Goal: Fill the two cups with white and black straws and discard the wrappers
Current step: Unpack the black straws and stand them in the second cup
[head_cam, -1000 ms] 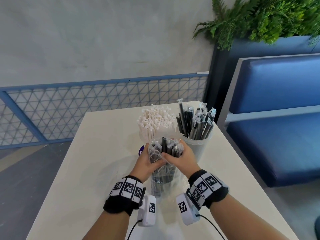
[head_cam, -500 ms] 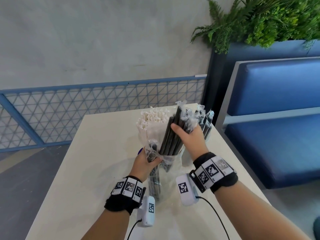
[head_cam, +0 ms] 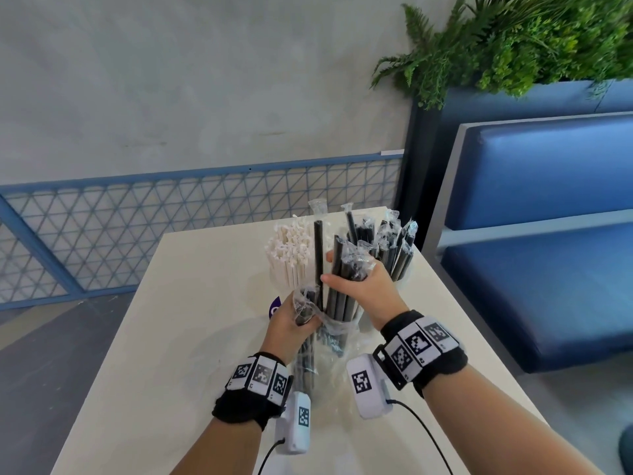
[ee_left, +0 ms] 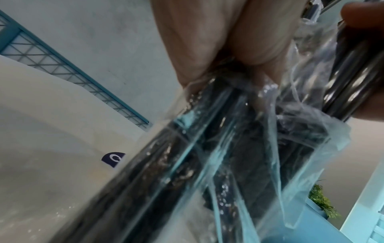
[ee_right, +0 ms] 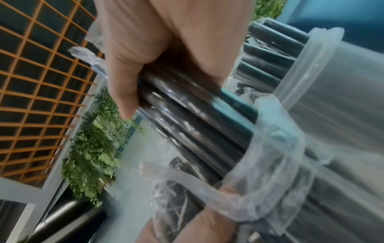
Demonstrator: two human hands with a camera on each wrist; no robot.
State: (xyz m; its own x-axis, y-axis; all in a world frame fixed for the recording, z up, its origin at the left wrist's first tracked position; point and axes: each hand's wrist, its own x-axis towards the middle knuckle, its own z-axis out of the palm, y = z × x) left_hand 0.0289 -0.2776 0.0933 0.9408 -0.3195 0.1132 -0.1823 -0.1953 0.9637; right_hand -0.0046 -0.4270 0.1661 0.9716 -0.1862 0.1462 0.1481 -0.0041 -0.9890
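On the cream table (head_cam: 191, 337) my left hand (head_cam: 291, 323) grips the mouth of a clear plastic bag (head_cam: 329, 358) that holds wrapped black straws. My right hand (head_cam: 356, 286) grips a bundle of black straws (head_cam: 339, 269) drawn halfway up out of that bag. Behind stands a cup packed with white straws (head_cam: 287, 255). To its right, wrapped black straws (head_cam: 397, 245) fill a translucent cup (ee_right: 332, 82). In the right wrist view the bundle (ee_right: 187, 123) runs through the bag's crumpled mouth (ee_right: 270, 156). In the left wrist view my fingers (ee_left: 228, 49) pinch the bag (ee_left: 228, 148).
A purple round label (head_cam: 274, 308) shows beside my left hand. A blue padded bench (head_cam: 548, 234) runs along the table's right side, under a planter of ferns (head_cam: 513, 39). A blue mesh railing (head_cam: 171, 228) stands beyond the table's far left.
My right hand has risen from the bag's mouth, pulling a bundle of black straws up and toward the black-straw cup. My left hand stays low on the bag.
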